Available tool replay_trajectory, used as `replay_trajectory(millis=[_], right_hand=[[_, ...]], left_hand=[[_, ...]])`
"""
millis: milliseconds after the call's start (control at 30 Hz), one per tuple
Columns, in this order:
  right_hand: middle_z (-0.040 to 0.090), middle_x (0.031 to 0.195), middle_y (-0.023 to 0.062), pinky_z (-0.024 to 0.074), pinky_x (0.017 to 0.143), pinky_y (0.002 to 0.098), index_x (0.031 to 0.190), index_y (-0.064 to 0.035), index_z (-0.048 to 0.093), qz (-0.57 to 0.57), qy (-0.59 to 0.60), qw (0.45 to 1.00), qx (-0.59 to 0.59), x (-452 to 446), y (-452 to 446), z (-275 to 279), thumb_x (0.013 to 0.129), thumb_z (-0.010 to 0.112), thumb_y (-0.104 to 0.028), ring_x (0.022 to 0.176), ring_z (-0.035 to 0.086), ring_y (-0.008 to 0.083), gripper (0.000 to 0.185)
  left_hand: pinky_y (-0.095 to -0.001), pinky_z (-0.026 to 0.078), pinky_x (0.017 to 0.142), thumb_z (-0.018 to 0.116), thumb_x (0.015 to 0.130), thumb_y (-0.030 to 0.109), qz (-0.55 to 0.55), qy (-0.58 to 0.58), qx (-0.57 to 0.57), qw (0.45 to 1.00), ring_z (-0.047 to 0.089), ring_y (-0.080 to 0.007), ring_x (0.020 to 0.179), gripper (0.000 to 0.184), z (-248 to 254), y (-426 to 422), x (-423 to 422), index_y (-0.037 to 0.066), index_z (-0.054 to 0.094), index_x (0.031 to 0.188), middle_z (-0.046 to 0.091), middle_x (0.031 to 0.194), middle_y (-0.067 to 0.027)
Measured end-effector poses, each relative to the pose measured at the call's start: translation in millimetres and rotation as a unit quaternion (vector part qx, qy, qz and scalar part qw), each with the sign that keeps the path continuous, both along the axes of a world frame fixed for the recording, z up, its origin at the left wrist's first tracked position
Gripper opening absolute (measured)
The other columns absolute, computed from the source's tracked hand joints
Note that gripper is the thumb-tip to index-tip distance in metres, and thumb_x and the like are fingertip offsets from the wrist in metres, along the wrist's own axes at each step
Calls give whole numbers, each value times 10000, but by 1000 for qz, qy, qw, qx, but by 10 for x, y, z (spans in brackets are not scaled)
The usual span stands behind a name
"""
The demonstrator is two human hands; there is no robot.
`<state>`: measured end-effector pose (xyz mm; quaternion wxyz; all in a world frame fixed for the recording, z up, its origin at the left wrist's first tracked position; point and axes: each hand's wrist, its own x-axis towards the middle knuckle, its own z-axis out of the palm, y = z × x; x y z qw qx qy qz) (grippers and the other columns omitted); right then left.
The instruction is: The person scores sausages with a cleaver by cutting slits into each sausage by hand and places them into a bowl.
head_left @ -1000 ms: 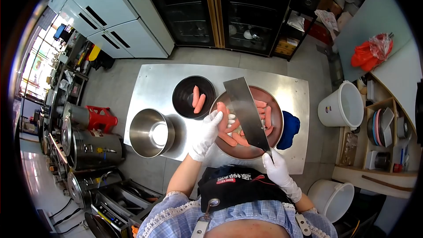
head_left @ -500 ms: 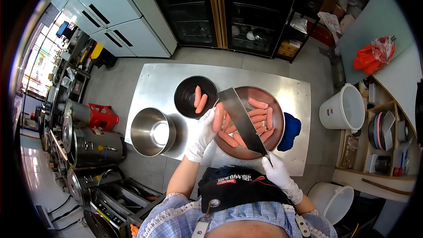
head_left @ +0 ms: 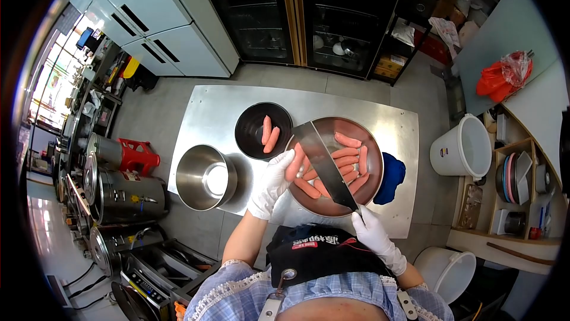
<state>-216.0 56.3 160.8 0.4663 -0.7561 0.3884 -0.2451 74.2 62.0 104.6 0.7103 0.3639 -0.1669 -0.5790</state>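
My gloved left hand (head_left: pixel 274 179) is closed around a pink sausage (head_left: pixel 294 163), held up by the left rim of a wide steel bowl (head_left: pixel 336 210). My gloved right hand (head_left: pixel 374 232) grips the handle of a long, broad-bladed knife (head_left: pixel 325 163). Its blade slants up and left across the bowl, with the tip end beside the held sausage; I cannot tell whether they touch. Several sausages (head_left: pixel 347 140) lie in the bowl, some hidden behind the blade. Two more sausages (head_left: pixel 271 140) rest in a black bowl (head_left: pixel 243 127) beyond my left hand.
An open steel pot (head_left: pixel 186 179) stands on the left of the metal table (head_left: pixel 208 104). A dark blue cloth (head_left: pixel 392 178) lies against the wide bowl's right side. White buckets (head_left: pixel 445 152) stand on the right, and large steel pots (head_left: pixel 127 199) line the left.
The sausage in my left hand has tilted and dropped slightly. The knife's tip end has shifted a little to the left, while my right hand has barely moved.
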Motion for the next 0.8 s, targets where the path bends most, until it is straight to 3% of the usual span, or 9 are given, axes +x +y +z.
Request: replay_trajectory(millis=[133,200,400,567,667,733,800], right_hand=[[615,736,212,475,586,425,1067,-1,607,0,6,1000,-10,9,3,-17,923,557,-129,663,624,378,199],[610,736,213,469,585,431,1041,-1,604,-3,6,1000,-17,41,2,14,924,555,-129,667,618,385,180],[576,734,218,437,584,447,911,6,550,-2,21,999,32,132,-30,115,925,547,-118,691,580,418,126],[591,733,202,448,594,430,1003,19,577,-30,-24,999,21,121,14,139,927,547,-113,671,595,385,155],[621,765,198,473,615,422,1068,21,592,-2,22,998,61,45,4,181,924,551,-111,693,623,363,199],[631,781,201,485,625,416,1082,17,598,-2,6,1000,27,34,21,91,922,553,-111,704,633,359,210],[640,796,204,496,636,410,1096,13,605,1,-9,1000,-7,7,37,56,920,556,-111,714,642,355,221]], left_hand=[[-290,477,616,536,974,260,6,14,24,1000,570,-180,731,256,58,9,6,26,558,1077,587,837,-74],[-296,478,601,548,967,265,-84,41,78,993,573,-178,722,245,234,60,-13,34,565,1049,590,827,-68],[-279,465,611,546,971,281,-93,140,102,980,564,-165,725,253,75,45,-112,40,573,1044,591,837,-59],[-271,447,634,522,988,285,-25,151,158,975,546,-151,744,271,164,-12,-134,24,583,1033,591,869,-61],[-271,444,639,510,996,289,-28,157,142,977,543,-154,744,275,293,-40,-126,27,583,1036,587,868,-63],[-272,444,640,502,1000,293,-33,165,124,978,543,-159,741,274,346,-72,-131,33,581,1041,584,861,-64],[-258,414,531,542,974,261,12,156,153,976,531,-131,697,257,360,-112,-161,211,553,1226,603,951,-10]])
